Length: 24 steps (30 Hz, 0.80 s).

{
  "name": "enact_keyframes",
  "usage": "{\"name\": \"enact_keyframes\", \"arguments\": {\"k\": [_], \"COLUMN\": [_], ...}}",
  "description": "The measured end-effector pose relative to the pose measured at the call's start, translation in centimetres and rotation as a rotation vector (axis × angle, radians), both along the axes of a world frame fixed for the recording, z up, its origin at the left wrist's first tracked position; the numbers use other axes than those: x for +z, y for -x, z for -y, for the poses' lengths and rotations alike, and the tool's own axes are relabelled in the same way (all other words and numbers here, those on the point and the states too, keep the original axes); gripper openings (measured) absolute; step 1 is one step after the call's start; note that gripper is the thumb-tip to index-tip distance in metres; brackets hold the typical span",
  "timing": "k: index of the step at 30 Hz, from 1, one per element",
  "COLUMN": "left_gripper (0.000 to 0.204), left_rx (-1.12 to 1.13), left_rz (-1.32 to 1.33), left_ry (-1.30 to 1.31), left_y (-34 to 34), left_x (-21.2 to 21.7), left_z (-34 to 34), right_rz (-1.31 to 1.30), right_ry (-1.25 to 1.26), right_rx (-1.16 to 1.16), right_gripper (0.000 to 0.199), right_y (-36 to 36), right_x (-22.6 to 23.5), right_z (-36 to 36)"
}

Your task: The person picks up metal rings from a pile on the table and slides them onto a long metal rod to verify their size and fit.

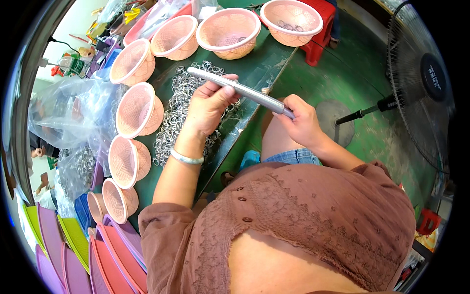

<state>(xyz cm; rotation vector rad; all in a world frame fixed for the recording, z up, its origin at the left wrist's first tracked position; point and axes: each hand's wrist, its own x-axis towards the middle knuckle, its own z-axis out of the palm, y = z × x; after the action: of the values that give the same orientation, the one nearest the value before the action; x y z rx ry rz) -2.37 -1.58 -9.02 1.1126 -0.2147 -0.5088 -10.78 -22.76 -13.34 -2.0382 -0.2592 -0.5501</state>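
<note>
My right hand (302,121) grips the handle end of a long silver-grey ring mandrel (259,97), which is held tilted over the table's edge, its far tip up to the left. Around the middle of the mandrel, my left hand (209,104) has its thumb and fingers closed on the rod. Whether a ring sits under those fingers cannot be made out. Beneath and beyond my left hand, a broad heap of silver metal rings (171,125) spreads over the green table (223,147).
Several pink mesh baskets (136,110) curve around the heap; the far right basket (292,24) has a few rings inside. Clear plastic bags (73,115) lie at left, with stacked coloured trays (115,250) at lower left. A red stool (318,46) and a black standing fan (426,83) are to the right.
</note>
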Motion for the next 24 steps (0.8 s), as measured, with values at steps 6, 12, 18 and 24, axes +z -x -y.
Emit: {"name": "enact_keyframes", "arguments": {"k": [6, 12, 18, 24], "left_gripper": [0.033, 0.035, 0.036, 0.036], "left_rx": [0.070, 0.024, 0.072, 0.089], "left_rz": [-0.006, -0.044, 0.023, 0.026], "left_ry": [0.071, 0.140, 0.060, 0.024], "left_y": [1.3, 1.5, 1.6, 1.9], "left_x": [-0.4, -0.6, -0.2, -0.3], "left_z": [0.8, 0.1, 0.2, 0.4], "right_rz": [0.135, 0.225, 0.207, 0.220], "right_ry": [0.146, 0.181, 0.192, 0.203], "right_rx": [-0.054, -0.063, -0.055, -0.061], "right_gripper": [0.020, 0.021, 0.021, 0.021], "right_y": [-0.4, -0.4, -0.3, -0.3], "right_x": [0.3, 0.2, 0.7, 0.3], "right_z": [-0.4, -0.4, -0.4, -0.4]}}
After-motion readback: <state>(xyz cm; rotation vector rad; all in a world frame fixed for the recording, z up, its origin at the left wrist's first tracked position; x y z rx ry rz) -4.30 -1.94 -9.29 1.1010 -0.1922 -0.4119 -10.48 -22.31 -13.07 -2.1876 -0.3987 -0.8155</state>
